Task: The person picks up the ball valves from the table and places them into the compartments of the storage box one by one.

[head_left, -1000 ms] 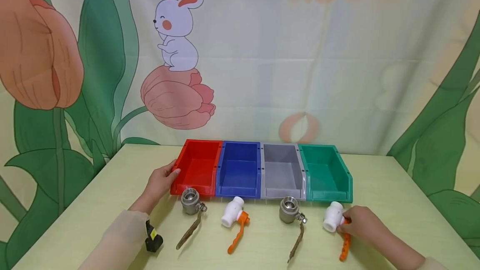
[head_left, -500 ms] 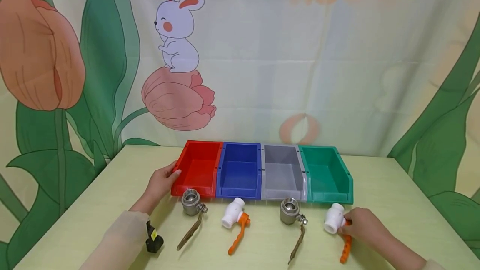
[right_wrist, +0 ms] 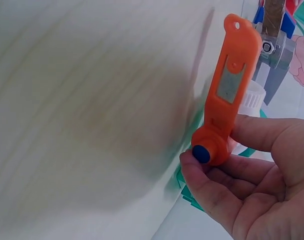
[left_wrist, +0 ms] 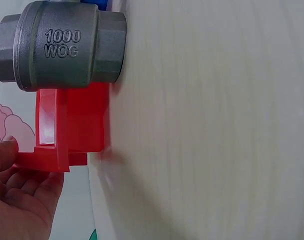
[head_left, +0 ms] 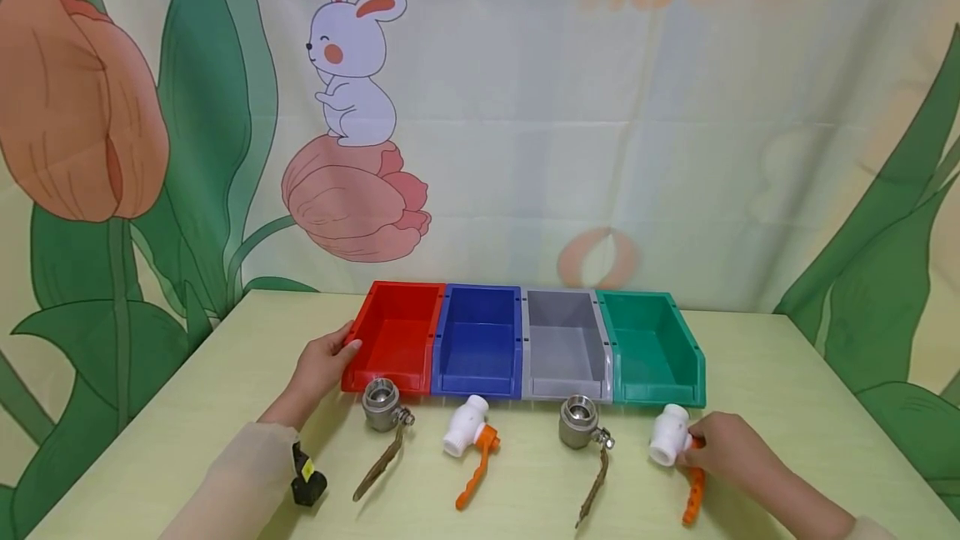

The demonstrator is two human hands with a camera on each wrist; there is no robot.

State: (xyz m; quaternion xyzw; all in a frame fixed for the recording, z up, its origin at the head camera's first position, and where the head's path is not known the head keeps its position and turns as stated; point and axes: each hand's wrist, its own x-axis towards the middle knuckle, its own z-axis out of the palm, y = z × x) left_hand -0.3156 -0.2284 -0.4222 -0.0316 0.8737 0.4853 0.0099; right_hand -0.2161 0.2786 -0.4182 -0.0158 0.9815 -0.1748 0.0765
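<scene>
At the left end of the bin row, my left hand (head_left: 321, 367) holds the side rim of the red bin (head_left: 357, 367), thumb on one side and fingers on the other, as the left wrist view shows. My right hand (head_left: 731, 448) pinches the hub of the orange handle (right_wrist: 229, 85) on the rightmost white plastic ball valve (head_left: 668, 435), in front of the green bin (head_left: 697, 386). Its fingers partly hide the handle. Between the hands stand two metal ball valves, one left (head_left: 381, 405) and one right (head_left: 577, 422), and another white ball valve (head_left: 467, 425) with an orange handle.
A blue bin (head_left: 477, 385) and a grey bin (head_left: 567, 387) sit between the red and green ones, joined side by side. Behind the table (head_left: 247, 357) hangs a printed curtain (head_left: 510, 148). A black wrist device (head_left: 307, 477) is on the left sleeve.
</scene>
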